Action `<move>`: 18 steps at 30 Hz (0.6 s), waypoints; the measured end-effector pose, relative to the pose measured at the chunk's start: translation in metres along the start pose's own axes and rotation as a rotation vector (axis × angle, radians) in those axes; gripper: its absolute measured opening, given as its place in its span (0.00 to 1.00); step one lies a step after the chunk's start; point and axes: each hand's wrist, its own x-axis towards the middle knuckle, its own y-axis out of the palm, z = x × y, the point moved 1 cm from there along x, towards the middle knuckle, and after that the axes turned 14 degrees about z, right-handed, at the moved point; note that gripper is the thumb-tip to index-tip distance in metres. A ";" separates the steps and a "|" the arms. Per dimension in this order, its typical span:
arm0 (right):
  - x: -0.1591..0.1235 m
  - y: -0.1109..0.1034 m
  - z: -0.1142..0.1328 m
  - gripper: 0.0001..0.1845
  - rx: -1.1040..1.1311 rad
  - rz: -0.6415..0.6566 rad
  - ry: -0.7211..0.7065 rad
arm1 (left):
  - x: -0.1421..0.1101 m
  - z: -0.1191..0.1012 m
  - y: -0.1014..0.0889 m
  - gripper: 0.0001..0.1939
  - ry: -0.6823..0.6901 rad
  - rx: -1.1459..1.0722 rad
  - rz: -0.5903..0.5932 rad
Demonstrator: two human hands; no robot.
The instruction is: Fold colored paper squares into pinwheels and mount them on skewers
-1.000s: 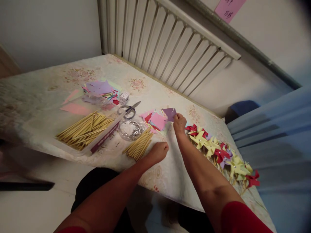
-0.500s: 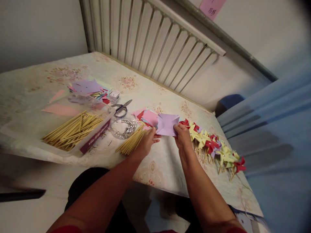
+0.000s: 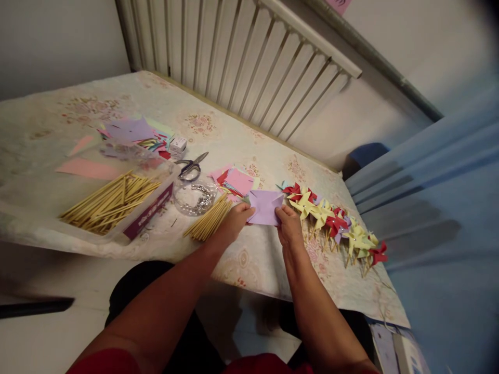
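Note:
Between my two hands is a square of purple paper (image 3: 265,208) with slits cut in from its corners. My left hand (image 3: 238,217) pinches its left edge, thumb on top. On the right edge my right hand (image 3: 287,221) grips it the same way. Just behind the paper lies a stack of coloured paper squares (image 3: 238,182), pink on top. A bundle of thin wooden sticks (image 3: 208,217) rests beside my left hand. To the right of my right hand, finished paper pinwheels (image 3: 322,213) in yellow, red and purple lie in a row on sticks.
A clear plastic box (image 3: 150,210) holds many wooden sticks at the left. Near it are scissors (image 3: 191,169), a round clear container of silvery pieces (image 3: 195,199), a small white box (image 3: 178,147) and paper scraps (image 3: 132,132). A radiator (image 3: 234,62) stands behind the floral tablecloth (image 3: 167,109).
My left hand has closed onto the left edge of the purple paper, where its fingers were more spread before. The paper sits slightly lower in view, and the camera has shifted a little.

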 end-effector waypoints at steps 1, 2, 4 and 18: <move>-0.001 0.000 0.000 0.13 0.010 0.000 0.001 | 0.000 0.001 0.000 0.17 0.008 0.030 -0.011; -0.001 0.001 0.000 0.14 0.024 0.005 0.002 | 0.000 0.001 -0.001 0.16 0.015 0.067 -0.014; -0.003 0.002 -0.001 0.15 0.050 0.045 0.005 | 0.001 0.001 -0.001 0.15 0.022 0.118 -0.015; 0.001 -0.002 -0.013 0.19 0.060 0.007 0.036 | -0.003 -0.007 0.002 0.22 0.024 0.104 0.012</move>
